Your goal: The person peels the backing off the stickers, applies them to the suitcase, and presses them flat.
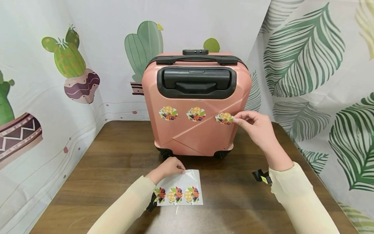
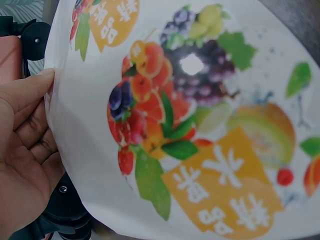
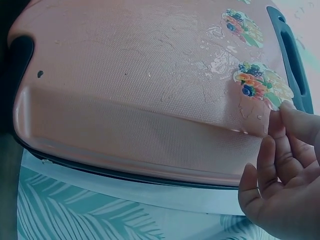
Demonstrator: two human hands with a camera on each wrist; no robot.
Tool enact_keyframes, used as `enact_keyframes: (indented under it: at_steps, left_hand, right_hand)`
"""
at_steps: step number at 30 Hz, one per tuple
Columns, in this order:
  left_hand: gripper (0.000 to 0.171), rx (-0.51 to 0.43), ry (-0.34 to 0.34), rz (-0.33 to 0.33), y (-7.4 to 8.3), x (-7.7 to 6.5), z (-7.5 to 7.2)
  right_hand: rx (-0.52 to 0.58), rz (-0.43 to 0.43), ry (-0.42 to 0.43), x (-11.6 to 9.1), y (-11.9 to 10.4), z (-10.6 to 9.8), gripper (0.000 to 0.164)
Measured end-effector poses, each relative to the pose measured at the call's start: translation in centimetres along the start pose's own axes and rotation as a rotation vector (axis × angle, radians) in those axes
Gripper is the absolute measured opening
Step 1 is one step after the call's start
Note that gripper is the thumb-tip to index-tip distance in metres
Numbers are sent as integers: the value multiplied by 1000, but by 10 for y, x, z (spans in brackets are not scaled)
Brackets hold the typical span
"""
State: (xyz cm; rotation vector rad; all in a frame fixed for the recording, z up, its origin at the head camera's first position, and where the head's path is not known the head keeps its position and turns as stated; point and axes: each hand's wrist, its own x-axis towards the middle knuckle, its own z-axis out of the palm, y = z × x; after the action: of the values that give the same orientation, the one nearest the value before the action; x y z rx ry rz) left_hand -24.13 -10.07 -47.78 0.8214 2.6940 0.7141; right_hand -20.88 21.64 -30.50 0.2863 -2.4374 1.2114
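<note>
A pink suitcase (image 1: 190,138) stands upright on the table, with two fruit stickers (image 1: 196,114) in a row across its front. At the right end of that row, my right hand (image 1: 258,130) pinches the edge of a third fruit sticker (image 1: 224,118) between thumb and forefinger. The right wrist view has this sticker (image 3: 257,82) lying along the suitcase's surface, its corner between my fingertips. Lower down, my left hand (image 1: 169,167) pinches the top edge of a white sticker sheet (image 1: 191,178). Three fruit stickers show along the sheet's lower part, one partly covered by the left wrist.
Under everything is a brown wooden table (image 1: 117,156). The suitcase has a black recessed handle (image 1: 197,83) above the stickers and black wheels (image 1: 221,154) below. Cloth printed with cacti and leaves (image 1: 304,52) hangs behind and at both sides.
</note>
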Motion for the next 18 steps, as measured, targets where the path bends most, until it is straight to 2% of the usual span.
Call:
enact_keyframes:
  at_steps: [8, 18]
  left_hand:
    - [9, -12, -1, -15, -1, 0, 2]
    - [9, 6, 5, 2, -3, 0, 2]
  right_hand:
    - [-22, -10, 39, 0, -3, 3, 18]
    - [-70, -23, 110, 0, -4, 10, 15]
